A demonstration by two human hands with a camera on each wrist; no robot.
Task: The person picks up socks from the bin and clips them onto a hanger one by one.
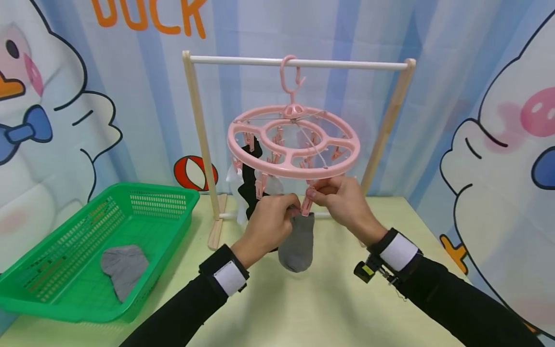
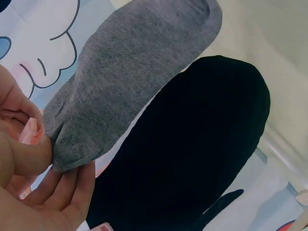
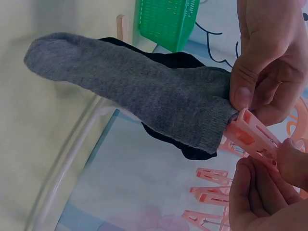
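Note:
A grey sock (image 1: 297,243) hangs toe down below the pink round clip hanger (image 1: 294,168). My left hand (image 1: 270,224) pinches its cuff between thumb and fingers. With thumb and fingers, my right hand (image 1: 347,202) grips a pink clothespin (image 3: 252,137) by its handle end. The pin's tip meets the sock's cuff in the right wrist view; whether its jaws have closed on the fabric I cannot tell. Behind the grey sock hangs a black sock (image 2: 192,134), close to my left hand.
A white rod (image 1: 347,63) on wooden posts carries the hanger by its hook. More pink clothespins (image 3: 211,195) dangle from the ring. At left, a green basket (image 1: 162,190) holds another grey sock (image 1: 125,270). Something white (image 1: 234,180) hangs beside the black sock.

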